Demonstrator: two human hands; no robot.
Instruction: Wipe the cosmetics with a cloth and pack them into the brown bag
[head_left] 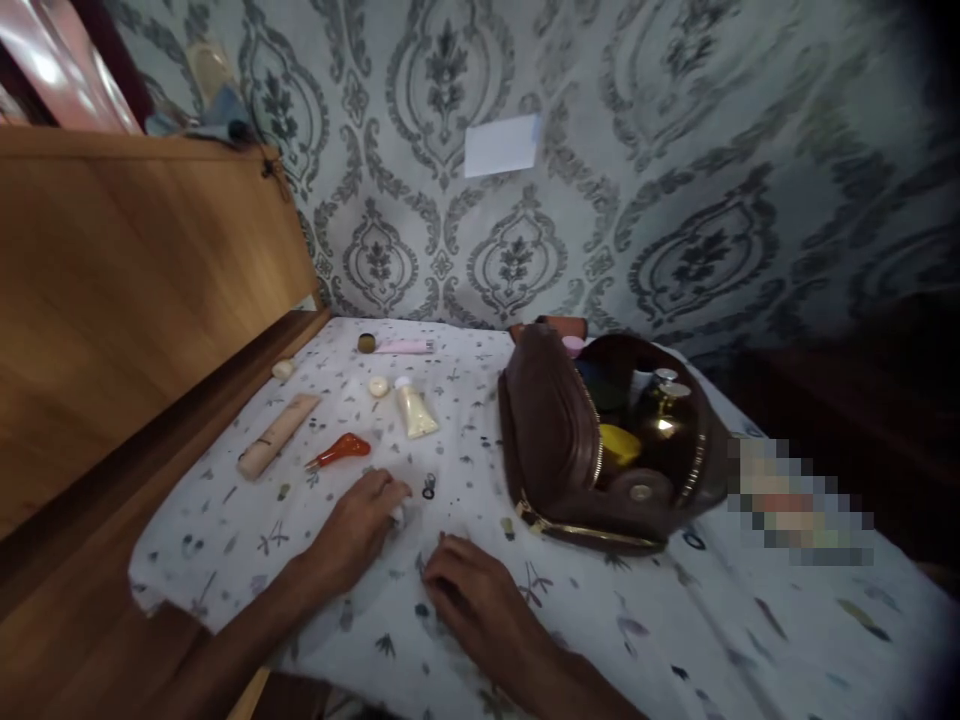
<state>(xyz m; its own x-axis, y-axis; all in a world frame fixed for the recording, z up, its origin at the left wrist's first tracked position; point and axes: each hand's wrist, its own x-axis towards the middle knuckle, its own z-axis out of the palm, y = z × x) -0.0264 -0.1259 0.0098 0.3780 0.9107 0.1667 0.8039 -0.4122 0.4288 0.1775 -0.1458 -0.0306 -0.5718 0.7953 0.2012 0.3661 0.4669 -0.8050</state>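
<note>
Grey-patterned wall backs the white cloth; I log a brown bag on it. Right hand: fingers curled together, grip unclear. Left hand: fingers bent, I cannot tell on what. Just beyond, orange bottle lies crosswise, nozzle left.

Bare left hand and right hand are near the printed white cloth's front edge, a brown leather bag farther back.
</note>
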